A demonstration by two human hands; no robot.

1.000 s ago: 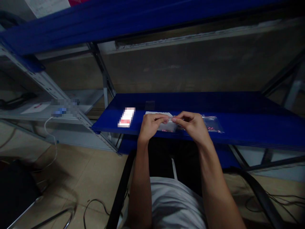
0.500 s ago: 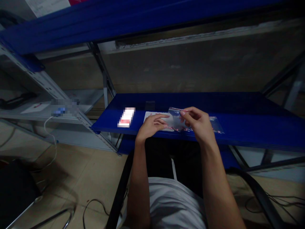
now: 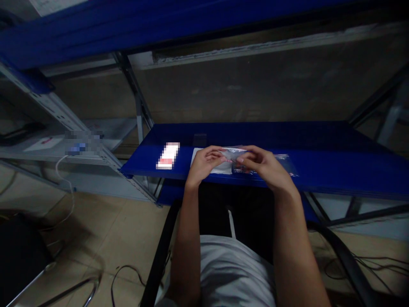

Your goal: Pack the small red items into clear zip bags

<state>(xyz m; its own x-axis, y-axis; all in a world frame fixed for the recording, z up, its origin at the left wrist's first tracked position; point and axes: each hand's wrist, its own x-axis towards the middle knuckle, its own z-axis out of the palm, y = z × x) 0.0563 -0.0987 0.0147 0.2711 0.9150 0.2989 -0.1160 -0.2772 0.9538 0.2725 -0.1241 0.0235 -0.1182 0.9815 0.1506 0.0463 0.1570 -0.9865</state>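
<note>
A small clear zip bag (image 3: 234,154) is stretched between my two hands, its top edge level with my fingertips. My left hand (image 3: 205,164) pinches its left side, and my right hand (image 3: 260,162) pinches the right side. Small pinkish bits show low in the bag; what they are is too small to tell. Under my hands lies a white sheet (image 3: 223,169), partly covered by my left hand. Another clear plastic bag (image 3: 287,165) rests on the blue shelf to the right, partly behind my right hand.
The blue shelf (image 3: 335,162) runs wide before me. A blurred-out bright phone-like rectangle (image 3: 168,156) lies left, a small clear item (image 3: 200,139) farther back. A grey side shelf (image 3: 118,132) holds a blurred blue object with a white cable. Chair armrests (image 3: 345,260) flank me.
My left hand has come up off the white sheet and taken hold of the bag's left side. The right hand keeps its grip, and the bag is now held taut between both hands.
</note>
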